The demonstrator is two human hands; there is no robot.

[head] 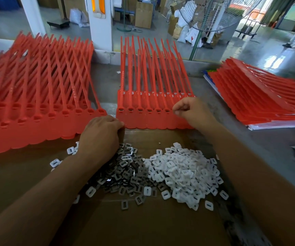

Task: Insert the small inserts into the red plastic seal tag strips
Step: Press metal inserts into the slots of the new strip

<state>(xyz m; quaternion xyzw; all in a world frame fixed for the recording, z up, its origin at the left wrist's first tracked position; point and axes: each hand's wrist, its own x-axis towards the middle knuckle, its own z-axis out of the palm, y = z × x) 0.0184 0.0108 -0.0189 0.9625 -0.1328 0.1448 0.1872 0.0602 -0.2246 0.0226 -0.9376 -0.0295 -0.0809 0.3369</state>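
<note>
Head view looks down on the strip point(143, 121) of red seal tags, which lies flat in the middle of the table point(246, 132). Its tails point away and its row of sockets point(148, 110) faces the person, so each opening is easy to reach. The six sockets in sight seem to have dark pieces in them already; any further right are hidden by the right hand point(192, 110).

That hand hovers at the right end of the row with its fingers curled in and thumb and forefinger pinched close together. An insert may sit between them, but it is too small for me to tell. The left hand point(100, 132) has its fingers curled over the strip's near left corner, I'd guess to stop it sliding while the other hand presses in.

Just in front of the strip a sheet of cardboard point(143, 226) carries the supply: a pile of grey metal inserts point(125, 173) under the left wrist and a pile of white inserts point(184, 173) touching it on the right. Both are within a short reach.

More red strips wait overlapped in a left stack point(36, 103) just beside the strip, and a right stack point(260, 98) sits well apart on some papers. I can't tell which is done and which is waiting.
</note>
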